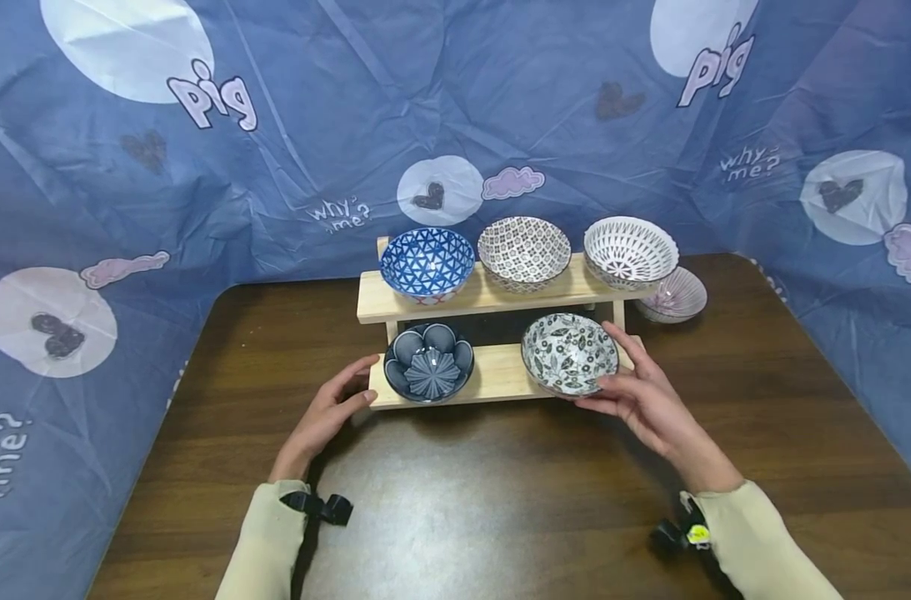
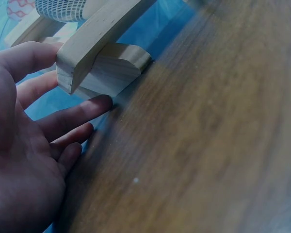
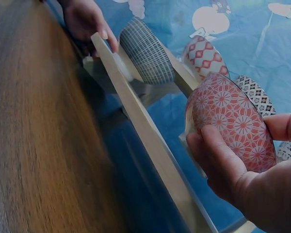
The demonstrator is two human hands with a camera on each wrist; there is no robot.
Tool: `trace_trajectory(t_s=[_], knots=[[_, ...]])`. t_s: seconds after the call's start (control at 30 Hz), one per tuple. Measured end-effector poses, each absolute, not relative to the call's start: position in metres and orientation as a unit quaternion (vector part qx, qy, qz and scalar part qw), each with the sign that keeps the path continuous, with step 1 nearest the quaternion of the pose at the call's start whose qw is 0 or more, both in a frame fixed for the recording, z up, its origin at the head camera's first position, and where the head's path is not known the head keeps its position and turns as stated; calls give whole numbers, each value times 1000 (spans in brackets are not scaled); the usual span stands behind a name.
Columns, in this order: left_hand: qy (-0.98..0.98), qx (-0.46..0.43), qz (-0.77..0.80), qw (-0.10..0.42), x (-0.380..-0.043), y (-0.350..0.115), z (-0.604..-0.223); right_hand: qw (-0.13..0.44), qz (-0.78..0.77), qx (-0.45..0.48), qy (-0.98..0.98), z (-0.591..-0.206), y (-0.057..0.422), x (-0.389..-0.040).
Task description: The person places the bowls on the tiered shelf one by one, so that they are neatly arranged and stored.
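Note:
A two-tier wooden stand (image 1: pixel 496 375) holds patterned bowls. On its lower shelf, my right hand (image 1: pixel 653 408) grips a bowl with dark leaves and flowers inside (image 1: pixel 570 354), fingers and thumb spread around its right side. In the right wrist view, the outside of this bowl (image 3: pixel 235 121) is red with white flowers, and it is tilted. My left hand (image 1: pixel 335 408) touches the left end of the lower shelf with its fingertips; in the left wrist view its other fingers (image 2: pixel 77 116) extend loosely below the plank. Beside it sits a dark blue flower-shaped bowl (image 1: pixel 429 364).
Along the upper shelf stand a blue triangle-patterned bowl (image 1: pixel 427 262), a brown-patterned bowl (image 1: pixel 525 252) and a white bowl with dark strokes (image 1: pixel 630 250). Behind the stand's right end, a pale pinkish bowl (image 1: pixel 676 296) rests on the wooden table (image 1: pixel 440 500). Blue printed cloth (image 1: pixel 297 150) hangs around the table.

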State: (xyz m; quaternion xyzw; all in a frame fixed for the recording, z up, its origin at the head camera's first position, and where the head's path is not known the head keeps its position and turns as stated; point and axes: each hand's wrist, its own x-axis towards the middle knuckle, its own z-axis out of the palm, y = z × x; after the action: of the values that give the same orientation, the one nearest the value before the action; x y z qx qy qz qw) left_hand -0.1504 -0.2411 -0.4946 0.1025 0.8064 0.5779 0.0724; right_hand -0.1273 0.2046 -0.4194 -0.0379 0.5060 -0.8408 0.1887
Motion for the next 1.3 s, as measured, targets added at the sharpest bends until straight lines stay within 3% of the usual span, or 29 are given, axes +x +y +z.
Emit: trace_trajectory(t_s=[1.3], knots=[[801, 103, 584, 79, -151, -240, -495, 200, -816, -34, 541, -433, 163, -147]])
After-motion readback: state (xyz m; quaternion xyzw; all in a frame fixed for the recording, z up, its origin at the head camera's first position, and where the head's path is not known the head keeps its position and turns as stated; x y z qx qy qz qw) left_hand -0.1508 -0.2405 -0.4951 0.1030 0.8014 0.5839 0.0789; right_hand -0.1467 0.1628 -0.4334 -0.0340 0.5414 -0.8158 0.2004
